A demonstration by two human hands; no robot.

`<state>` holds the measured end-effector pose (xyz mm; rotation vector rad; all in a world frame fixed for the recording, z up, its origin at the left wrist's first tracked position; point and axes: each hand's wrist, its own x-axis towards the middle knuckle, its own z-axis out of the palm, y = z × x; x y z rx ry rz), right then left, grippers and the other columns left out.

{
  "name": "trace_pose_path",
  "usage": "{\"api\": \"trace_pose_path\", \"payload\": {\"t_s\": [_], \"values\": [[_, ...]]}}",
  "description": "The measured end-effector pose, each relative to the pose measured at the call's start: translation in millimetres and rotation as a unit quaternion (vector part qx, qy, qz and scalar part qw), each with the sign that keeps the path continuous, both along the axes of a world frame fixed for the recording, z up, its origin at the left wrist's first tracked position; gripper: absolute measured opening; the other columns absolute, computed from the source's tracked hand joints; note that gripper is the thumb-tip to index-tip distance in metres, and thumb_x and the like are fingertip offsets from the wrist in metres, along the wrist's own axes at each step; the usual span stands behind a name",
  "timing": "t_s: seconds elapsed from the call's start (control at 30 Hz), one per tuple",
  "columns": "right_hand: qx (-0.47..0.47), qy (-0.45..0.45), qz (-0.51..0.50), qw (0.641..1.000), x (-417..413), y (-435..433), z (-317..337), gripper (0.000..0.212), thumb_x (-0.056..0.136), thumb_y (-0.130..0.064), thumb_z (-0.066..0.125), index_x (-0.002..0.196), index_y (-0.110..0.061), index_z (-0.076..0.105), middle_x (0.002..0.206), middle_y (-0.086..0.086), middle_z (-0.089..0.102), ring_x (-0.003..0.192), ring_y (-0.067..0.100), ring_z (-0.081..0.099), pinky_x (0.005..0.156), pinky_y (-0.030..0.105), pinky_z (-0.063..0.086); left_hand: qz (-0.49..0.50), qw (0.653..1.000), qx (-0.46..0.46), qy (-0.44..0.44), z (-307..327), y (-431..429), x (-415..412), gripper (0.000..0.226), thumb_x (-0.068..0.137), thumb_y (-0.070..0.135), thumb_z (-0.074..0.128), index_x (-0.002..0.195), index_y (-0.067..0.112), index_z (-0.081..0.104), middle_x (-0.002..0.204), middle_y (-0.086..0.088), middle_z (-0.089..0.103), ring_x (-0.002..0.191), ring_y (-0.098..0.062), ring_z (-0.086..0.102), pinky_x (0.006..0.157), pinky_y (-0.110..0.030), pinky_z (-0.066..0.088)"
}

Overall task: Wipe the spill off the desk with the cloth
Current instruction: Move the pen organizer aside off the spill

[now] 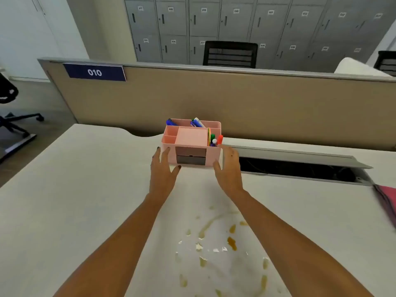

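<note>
A brownish spill (222, 247) of drops and streaks spreads over the near middle of the white desk (85, 200), between my forearms. The pink cloth (387, 198) lies folded at the desk's right edge, partly cut off by the frame. A pink desk organizer (191, 139) with pens and two grey drawers stands at the far middle. My left hand (164, 168) is at its left side and my right hand (228, 168) at its right side, fingers spread. Whether the palms press the organizer I cannot tell.
A beige partition (235, 99) with a blue "010" sign runs behind the desk. An open cable tray (300, 168) with a raised grey lid sits right of the organizer. Office chairs stand at the far left and behind the partition, before grey lockers.
</note>
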<state>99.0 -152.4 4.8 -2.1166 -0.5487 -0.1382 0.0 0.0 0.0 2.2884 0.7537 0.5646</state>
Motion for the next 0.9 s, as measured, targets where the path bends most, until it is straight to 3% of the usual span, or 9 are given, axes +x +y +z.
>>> {"api": "trace_pose_path", "payload": {"t_s": [0.13,0.27,0.43,0.53,0.63,0.73,0.83,0.9], "values": [[0.104,0.071,-0.049,0.991,21,18,5,0.051,0.086,-0.013,0.066,0.128,-0.015,0.038,0.13,0.008,0.046,0.117,0.021,0.048,0.084,0.023,0.047,0.024,0.997,-0.043,-0.053,-3,12,14,0.067,0.087,0.025,0.065,0.143,0.019,0.03,0.151,-0.008,0.034,0.137,-0.027,0.037,0.109,-0.043,0.036],[0.131,0.091,-0.041,0.986,36,30,1,0.054,0.084,-0.018,0.07,0.129,-0.017,0.039,0.133,0.007,0.05,0.116,0.021,0.05,0.091,0.034,0.051,0.026,0.995,-0.044,-0.087,-9,23,21,0.064,0.088,0.026,0.063,0.143,0.021,0.03,0.147,-0.002,0.04,0.132,-0.022,0.042,0.107,-0.037,0.037],[0.051,0.072,-0.032,0.996,44,33,-8,0.051,0.084,-0.024,0.07,0.127,-0.015,0.043,0.126,0.007,0.054,0.113,0.021,0.053,0.086,0.028,0.048,0.003,0.996,-0.024,-0.089,-9,32,31,0.057,0.089,0.022,0.063,0.14,0.016,0.038,0.142,-0.005,0.049,0.128,-0.023,0.05,0.105,-0.037,0.042],[-0.006,0.052,-0.024,0.998,47,31,-11,0.054,0.084,-0.025,0.07,0.128,-0.014,0.042,0.125,0.007,0.055,0.112,0.021,0.054,0.089,0.034,0.05,0.007,0.993,-0.031,-0.113,-4,37,36,0.042,0.091,0.023,0.06,0.129,0.012,0.047,0.132,-0.006,0.057,0.119,-0.023,0.057,0.099,-0.036,0.048],[-0.04,0.034,-0.03,0.998,46,31,-10,0.056,0.084,-0.025,0.07,0.131,-0.014,0.042,0.128,0.006,0.056,0.114,0.022,0.055,0.093,0.035,0.048,0.018,0.993,-0.04,-0.113,-3,41,41,0.029,0.094,0.027,0.055,0.119,0.012,0.052,0.123,-0.004,0.063,0.107,-0.018,0.062,0.086,-0.018,0.05],[-0.04,0.015,-0.031,0.999,47,30,-9,0.053,0.084,-0.024,0.07,0.13,-0.012,0.047,0.127,0.007,0.059,0.113,0.024,0.057,0.094,0.034,0.048,0.026,0.993,-0.03,-0.113,-3,42,40,0.022,0.096,0.029,0.052,0.113,0.015,0.055,0.118,-0.002,0.066,0.091,-0.006,0.057,0.065,0.002,0.041],[-0.053,0.004,-0.036,0.998,48,29,-7,0.048,0.083,-0.025,0.07,0.126,-0.011,0.052,0.123,0.008,0.062,0.108,0.024,0.06,0.092,0.033,0.049,0.045,0.994,-0.013,-0.094,-3,44,40,0.021,0.095,0.025,0.053,0.111,0.012,0.056,0.118,-0.005,0.066,0.096,-0.014,0.06,0.078,-0.011,0.043],[-0.062,0.003,-0.037,0.997,50,28,-7,0.046,0.083,-0.025,0.069,0.124,-0.01,0.054,0.12,0.008,0.063,0.104,0.023,0.062,0.09,0.03,0.049,0.07,0.994,-0.016,-0.079,-2,43,41,0.014,0.096,0.021,0.051,0.105,0.012,0.057,0.114,-0.007,0.066,0.094,-0.017,0.06,0.079,-0.015,0.042]]}}
